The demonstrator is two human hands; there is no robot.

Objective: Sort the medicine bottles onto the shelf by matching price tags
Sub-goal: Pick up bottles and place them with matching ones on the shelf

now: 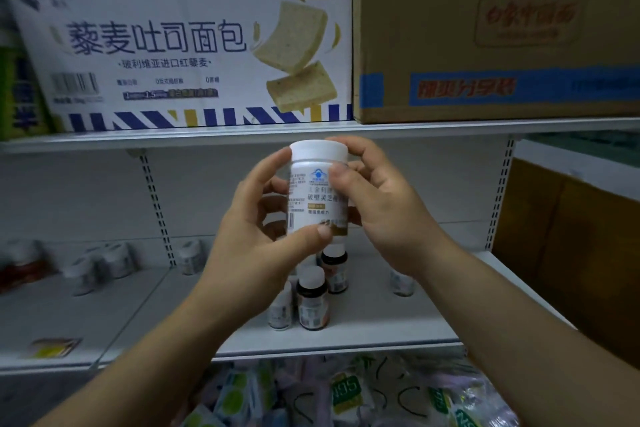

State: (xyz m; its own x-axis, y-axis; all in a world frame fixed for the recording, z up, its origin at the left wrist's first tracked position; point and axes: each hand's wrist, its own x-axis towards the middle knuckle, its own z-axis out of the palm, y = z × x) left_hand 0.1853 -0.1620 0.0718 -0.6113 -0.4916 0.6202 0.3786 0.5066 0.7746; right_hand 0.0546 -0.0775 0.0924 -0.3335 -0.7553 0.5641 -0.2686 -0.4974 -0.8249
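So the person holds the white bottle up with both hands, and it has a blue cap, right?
Not quite. The cap is white, not blue, as the head view shows. The rest is right: the left hand and the right hand both hold the white bottle up.

Pretty dim in here, flat bluish-grey light, darker under the upper shelf (207, 140). Only the white bottle (317, 191) up close looks sharp; the small bottles (311, 298) behind it go soft, and the far-left edge smears and bends, shelf lines curving.
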